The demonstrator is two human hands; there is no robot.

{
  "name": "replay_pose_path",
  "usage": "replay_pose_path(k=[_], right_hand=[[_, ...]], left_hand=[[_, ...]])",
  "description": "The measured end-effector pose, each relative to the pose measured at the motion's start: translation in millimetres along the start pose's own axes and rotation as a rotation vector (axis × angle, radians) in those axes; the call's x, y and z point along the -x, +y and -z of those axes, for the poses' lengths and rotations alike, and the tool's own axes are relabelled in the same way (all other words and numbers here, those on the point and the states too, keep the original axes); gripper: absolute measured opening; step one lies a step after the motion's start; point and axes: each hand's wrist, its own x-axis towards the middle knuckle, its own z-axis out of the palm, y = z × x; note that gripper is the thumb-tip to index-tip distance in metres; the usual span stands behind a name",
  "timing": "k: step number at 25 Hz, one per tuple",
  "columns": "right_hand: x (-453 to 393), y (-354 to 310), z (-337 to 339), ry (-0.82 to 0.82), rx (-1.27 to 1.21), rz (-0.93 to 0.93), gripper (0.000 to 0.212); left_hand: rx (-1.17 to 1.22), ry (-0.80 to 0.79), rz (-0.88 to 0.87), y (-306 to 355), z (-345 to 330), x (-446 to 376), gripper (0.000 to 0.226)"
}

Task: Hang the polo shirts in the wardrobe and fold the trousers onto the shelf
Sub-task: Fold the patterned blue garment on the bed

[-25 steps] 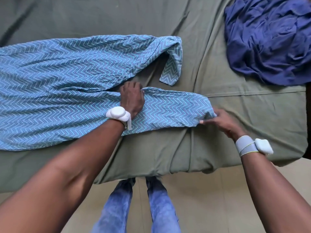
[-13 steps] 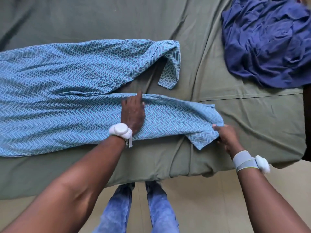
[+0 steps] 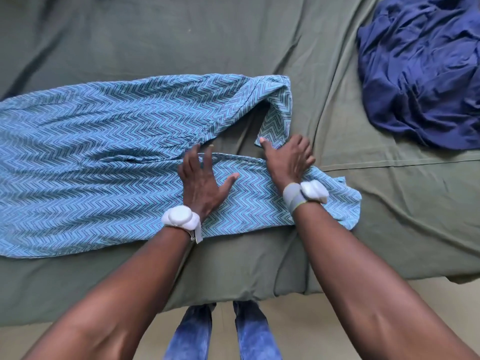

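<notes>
Trousers (image 3: pixel 91 157) mid-fold on bed (image 3: pixel 389 203): left hand (image 3: pixel 201 183) presses flat, fingers spread; right hand (image 3: pixel 287 158) pinches far leg's hem, which likely needs straightening next.

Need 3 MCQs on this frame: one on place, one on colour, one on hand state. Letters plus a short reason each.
1. Where does the dark blue garment lie?
A. on the floor
B. on the bed's far right
C. under the trousers

2. What pattern do the trousers carry?
A. blue zigzag
B. red checks
C. plain white

3. How is the left hand?
A. clenched in a fist, off the cloth
B. flat, fingers spread on the near trouser leg
C. holding a hanger

Key: 1 B, it lies crumpled on the green sheet at upper right. 2 A, blue chevron lines cover both legs. 3 B, palm down with straight fingers, while the right hand reaches to the far leg's folded hem.
</notes>
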Motion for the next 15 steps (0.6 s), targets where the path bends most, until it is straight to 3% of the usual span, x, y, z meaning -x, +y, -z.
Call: replay_pose_path(k=[2,5,6,8,10,12,15], right_hand=[[-10,-4,-6,-0.027,0.007,0.032,0.048],[-31,9,8,-0.018,-0.198,0.092,0.013],[-42,17,18,0.018,-0.182,0.137,0.015],[-74,38,44,0.135,0.079,0.295,0.027],[-115,60,74,0.203,0.375,0.411,0.031],[-143,83,95,0.15,0.582,0.45,0.028],[-149,97,100,0.091,0.71,0.219,0.032]], left_hand=[[0.03,0.084,0.045,-3,5,-19,0.098],[0.035,-0.081,0.143,-9,5,-38,0.119],[0.049,-0.121,0.164,-10,6,-42,0.124],[0.04,-0.158,0.151,-7,10,-50,0.124],[-0.047,-0.158,0.042,0,14,-55,0.109],[-0.123,-0.151,-0.085,8,15,-57,0.078],[-0.132,-0.13,-0.191,17,13,-50,0.038]])
